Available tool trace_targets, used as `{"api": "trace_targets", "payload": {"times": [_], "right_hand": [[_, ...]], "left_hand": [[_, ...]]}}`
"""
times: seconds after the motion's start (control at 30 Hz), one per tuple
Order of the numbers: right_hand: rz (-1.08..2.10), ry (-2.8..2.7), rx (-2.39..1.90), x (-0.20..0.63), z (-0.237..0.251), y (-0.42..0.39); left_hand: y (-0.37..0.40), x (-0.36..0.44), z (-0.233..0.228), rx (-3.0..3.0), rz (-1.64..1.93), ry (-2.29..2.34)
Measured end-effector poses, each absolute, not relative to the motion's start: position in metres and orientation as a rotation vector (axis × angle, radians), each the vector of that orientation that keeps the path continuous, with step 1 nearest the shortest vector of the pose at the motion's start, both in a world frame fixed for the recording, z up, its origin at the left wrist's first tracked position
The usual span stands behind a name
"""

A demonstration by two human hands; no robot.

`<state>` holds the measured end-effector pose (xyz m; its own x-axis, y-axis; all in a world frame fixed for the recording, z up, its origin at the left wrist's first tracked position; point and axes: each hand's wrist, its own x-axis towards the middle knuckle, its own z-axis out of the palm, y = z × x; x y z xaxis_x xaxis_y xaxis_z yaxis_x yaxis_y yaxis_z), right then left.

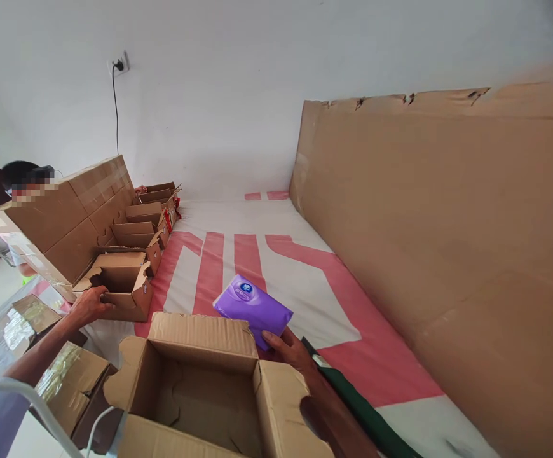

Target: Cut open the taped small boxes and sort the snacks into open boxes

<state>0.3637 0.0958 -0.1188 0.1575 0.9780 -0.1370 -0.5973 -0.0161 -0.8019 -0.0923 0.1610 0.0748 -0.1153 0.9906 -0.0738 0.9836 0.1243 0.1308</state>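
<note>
right hand (292, 351) grips the near end of a purple packet (252, 307), fingers clamped on it, holding it just above the white and red sheet (314, 267) by the near edge, right beside the back flap of a big open box (200, 388). that box sits at the near edge, flaps out, inside bare. left hand (88, 305) rests on the near wall of a small open box (121, 285) at the sheet's left edge, fingers curled over the rim, w/ nothing lifted. behind it a row of open boxes (143, 222) runs along the left edge toward the far corner. a large shut carton (61, 219) leans at the left, w/ another person's head partly behind it. a tall cardboard sheet (448, 254) stands along the right edge. a dark green strip (362, 410) lies by the right forearm. taped boxes (69, 378) sit low at left, off the sheet. a plug and cable (117, 95) hang on the wall.
</note>
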Motion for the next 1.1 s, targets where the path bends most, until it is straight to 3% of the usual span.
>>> {"api": "trace_targets", "payload": {"times": [0.3,1.1], "right_hand": [[1.467,-0.623,-0.834,0.364,-0.097,0.086],[1.479,-0.662,-0.846,0.37,-0.122,0.099]], "left_hand": [[0.165,-0.094,0.071,1.949,0.098,2.266],[0.158,-0.101,0.071,1.935,0.241,2.163]]}}
